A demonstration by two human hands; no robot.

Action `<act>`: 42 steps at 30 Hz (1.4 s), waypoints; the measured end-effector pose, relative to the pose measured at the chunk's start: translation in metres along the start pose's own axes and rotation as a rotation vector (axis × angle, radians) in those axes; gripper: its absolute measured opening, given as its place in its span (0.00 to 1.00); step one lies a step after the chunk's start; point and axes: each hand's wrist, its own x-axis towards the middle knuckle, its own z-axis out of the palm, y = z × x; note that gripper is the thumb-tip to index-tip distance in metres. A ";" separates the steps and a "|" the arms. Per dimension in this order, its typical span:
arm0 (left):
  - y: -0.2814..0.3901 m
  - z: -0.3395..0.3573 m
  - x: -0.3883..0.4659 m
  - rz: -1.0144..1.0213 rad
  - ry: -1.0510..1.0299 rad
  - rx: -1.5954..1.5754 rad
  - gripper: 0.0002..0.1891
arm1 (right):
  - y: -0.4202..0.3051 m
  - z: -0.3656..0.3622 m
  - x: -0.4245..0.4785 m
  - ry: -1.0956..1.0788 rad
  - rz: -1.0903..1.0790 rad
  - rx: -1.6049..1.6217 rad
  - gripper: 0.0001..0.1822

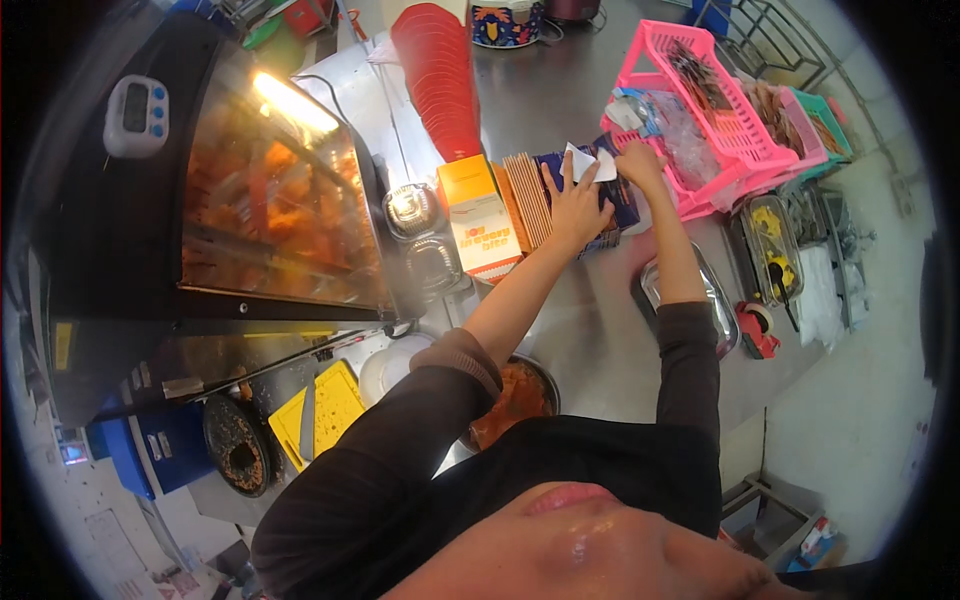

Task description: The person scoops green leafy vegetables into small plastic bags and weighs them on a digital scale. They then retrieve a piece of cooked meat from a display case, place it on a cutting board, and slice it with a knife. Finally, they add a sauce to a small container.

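Note:
My left hand [579,204] is spread flat, its fingers apart, over a stack of dark blue printed packaging [619,196]. White paper pieces [606,166] lie around and under its fingertips. At the right end of that stack is my right hand [642,165], its fingers curled against the edge; what they hold, if anything, is hidden. Left of the blue stack stands a row of folded brown cardboard [523,196]. Beside that is a yellow and white printed carton [482,217].
A food warmer with glass [277,217] stands left, near clear plastic containers [433,264]. Pink baskets [720,112] rise at right. Nearer me are a metal tray [712,289], a tape dispenser [757,334], a bowl of orange-red food [525,394] and a knife [308,420] on a yellow cutting board [341,397].

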 end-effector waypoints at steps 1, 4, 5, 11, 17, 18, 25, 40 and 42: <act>-0.003 0.000 -0.001 0.012 0.039 -0.003 0.20 | 0.001 -0.003 0.000 0.011 0.053 0.039 0.11; -0.008 -0.001 -0.002 -0.003 0.026 0.003 0.18 | 0.010 -0.015 0.004 -0.181 0.085 0.152 0.15; -0.008 -0.001 -0.002 -0.004 0.021 0.000 0.18 | 0.012 -0.017 0.003 -0.203 0.083 0.189 0.17; -0.008 -0.001 -0.001 0.008 0.009 0.090 0.17 | 0.001 -0.040 -0.009 -0.090 0.009 0.174 0.14; -0.013 0.008 -0.005 0.031 0.133 0.023 0.18 | -0.023 -0.079 -0.034 0.056 -0.035 0.018 0.17; -0.013 0.008 -0.006 0.019 0.101 0.034 0.18 | -0.026 -0.097 -0.043 0.109 -0.098 0.052 0.18; -0.005 -0.009 -0.001 -0.079 -0.015 -0.149 0.18 | -0.032 -0.238 -0.148 0.479 -0.260 0.382 0.21; 0.046 -0.277 -0.277 -0.645 0.026 -1.458 0.43 | -0.105 -0.141 -0.490 0.086 -0.014 1.039 0.12; 0.051 -0.303 -0.312 -0.544 0.263 -1.010 0.42 | -0.118 -0.152 -0.519 -0.023 -0.041 1.008 0.13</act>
